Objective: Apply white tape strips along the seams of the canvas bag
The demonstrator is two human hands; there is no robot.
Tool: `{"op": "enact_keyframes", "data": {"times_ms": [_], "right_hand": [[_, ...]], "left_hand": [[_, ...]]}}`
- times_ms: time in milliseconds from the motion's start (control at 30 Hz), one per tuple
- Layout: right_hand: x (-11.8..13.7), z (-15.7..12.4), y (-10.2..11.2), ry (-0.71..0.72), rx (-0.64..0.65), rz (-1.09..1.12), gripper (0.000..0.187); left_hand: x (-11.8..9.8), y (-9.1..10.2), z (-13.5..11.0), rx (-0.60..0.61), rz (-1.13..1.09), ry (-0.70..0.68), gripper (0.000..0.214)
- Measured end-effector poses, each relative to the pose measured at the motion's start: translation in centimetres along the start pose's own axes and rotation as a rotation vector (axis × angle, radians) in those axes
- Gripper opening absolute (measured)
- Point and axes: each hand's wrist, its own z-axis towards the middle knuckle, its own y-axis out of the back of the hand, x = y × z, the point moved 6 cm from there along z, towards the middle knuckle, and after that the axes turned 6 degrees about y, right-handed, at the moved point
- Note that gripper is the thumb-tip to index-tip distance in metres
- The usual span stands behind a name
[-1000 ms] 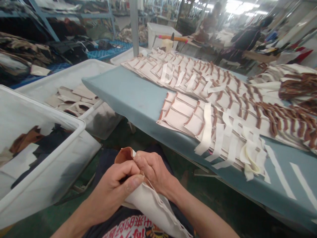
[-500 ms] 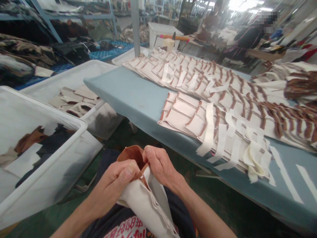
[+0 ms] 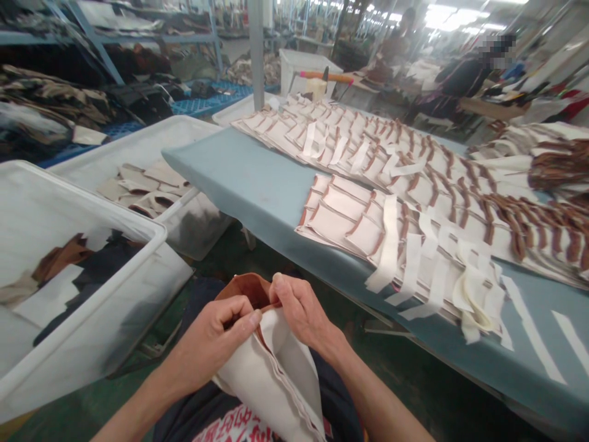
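Observation:
A cream fabric piece with a brown lining (image 3: 271,374) hangs in front of my body, its seam running down toward my lap. My left hand (image 3: 225,331) pinches its upper edge, thumb on the outside and fingers curled over the brown side. Close beside it, my right hand (image 3: 301,310) grips the same edge between thumb and fingers. Between and behind the hands the brown inside shows as an open mouth. The fingertips inside it are hidden.
A blue-covered table (image 3: 221,166) at the right bears rows of cream and brown pieces (image 3: 350,209) and white strips (image 3: 416,264). White bins (image 3: 161,230) at the left hold fabric pieces. A person (image 3: 460,73) sits in the background. A metal post (image 3: 256,55) rises behind the table.
My left thumb has shifted right along the edge, and its fingers curl further inward. The stretch of edge between my hands looks flatter. The view has moved slightly.

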Motion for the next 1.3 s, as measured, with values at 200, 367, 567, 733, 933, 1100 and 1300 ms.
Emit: {"op": "enact_keyframes", "data": {"times_ms": [200, 367, 567, 733, 933, 1100, 1300], "right_hand": [[-0.2, -0.2, -0.6, -0.003, 0.012, 0.009, 0.069], [-0.3, -0.2, -0.8, -0.003, 0.017, 0.027, 0.071], [-0.3, 0.1, -1.1, 0.009, 0.030, 0.058, 0.069], [0.5, 0.4, -1.2, 0.064, 0.021, 0.089, 0.065], [0.1, 0.4, -0.6, 0.071, -0.072, 0.165, 0.059], [-2.1, 0.5, 0.2, -0.003, -0.182, 0.256, 0.064], [-4.6, 0.1, -0.3, -0.096, -0.079, 0.259, 0.077]], "left_hand": [[-0.1, -0.4, -0.2, 0.059, -0.027, 0.003, 0.043], [-0.5, -0.3, -0.4, 0.063, -0.015, -0.013, 0.037], [-1.1, -0.2, -1.2, 0.020, -0.016, -0.085, 0.036], [-1.0, 0.0, -1.4, -0.013, -0.039, -0.094, 0.044], [-1.4, 0.5, -1.6, -0.081, -0.004, -0.160, 0.044], [-0.8, 2.5, -2.5, -0.168, -0.042, -0.193, 0.044], [-0.7, 6.3, -5.8, -0.373, -0.030, -0.360, 0.049]]}}
